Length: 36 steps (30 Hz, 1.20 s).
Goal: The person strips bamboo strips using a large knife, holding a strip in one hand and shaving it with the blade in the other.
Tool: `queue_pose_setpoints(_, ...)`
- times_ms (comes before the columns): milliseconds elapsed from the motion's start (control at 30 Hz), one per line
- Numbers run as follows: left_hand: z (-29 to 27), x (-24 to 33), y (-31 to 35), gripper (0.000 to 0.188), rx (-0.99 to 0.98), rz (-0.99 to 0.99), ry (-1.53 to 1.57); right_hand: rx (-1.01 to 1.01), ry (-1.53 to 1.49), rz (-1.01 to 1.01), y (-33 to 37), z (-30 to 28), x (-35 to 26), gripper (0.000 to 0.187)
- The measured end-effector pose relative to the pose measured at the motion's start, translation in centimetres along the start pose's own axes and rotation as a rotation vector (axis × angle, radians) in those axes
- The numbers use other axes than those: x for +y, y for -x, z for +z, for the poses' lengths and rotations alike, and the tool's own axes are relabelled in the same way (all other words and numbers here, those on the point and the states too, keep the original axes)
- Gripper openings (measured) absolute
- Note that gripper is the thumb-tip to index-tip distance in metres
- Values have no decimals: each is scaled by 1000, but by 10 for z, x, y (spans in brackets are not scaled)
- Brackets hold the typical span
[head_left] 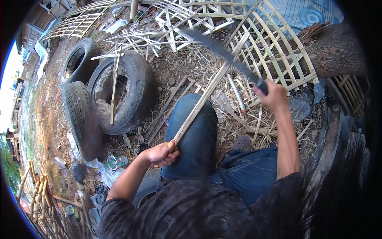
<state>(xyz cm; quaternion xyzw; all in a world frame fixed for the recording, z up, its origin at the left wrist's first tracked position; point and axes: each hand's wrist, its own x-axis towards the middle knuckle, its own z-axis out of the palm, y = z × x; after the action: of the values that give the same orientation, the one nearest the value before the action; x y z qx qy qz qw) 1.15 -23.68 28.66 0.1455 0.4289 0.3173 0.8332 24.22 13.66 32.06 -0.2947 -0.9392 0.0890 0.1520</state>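
My left hand (162, 154) is closed round the near end of a long, pale wooden strip (203, 97), which looks like split bamboo. The strip slants up and away to the right across my raised knee (191, 127). In my right hand (273, 95) is the dark handle of a machete (227, 53). Its long, dark blade points up and to the left and crosses over the strip's far part. Motion blurs the blade, so whether it touches the strip I cannot tell.
Old tyres (137, 87) lie to the left, one with strips resting on it. Bamboo lattice panels (278, 51) and loose strips stand ahead. At the right is a thick log (334, 49). Shavings, plastic litter and a thin pale tube (236, 92) lie on the ground.
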Motion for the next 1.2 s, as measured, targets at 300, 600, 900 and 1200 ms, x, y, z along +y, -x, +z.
queue_pose_setpoints(300, -6, -1, -7, 74, -17, -11, -55, 387, -287, 336, 34, -39, 32, 44)
queue_pose_setpoints(600, 13, -2, -6, 76, 151, 16, -162, -113, -64, -332, 46, 15, -119, 64)
queue_pose_setpoints(900, 14, 3, -6, 74, 193, 50, -170, -64, -46, -467, 15, 20, -73, 59)
queue_pose_setpoints(1200, 12, 0, -5, 66, 141, 73, -97, -138, 88, -218, 18, -7, -28, 55)
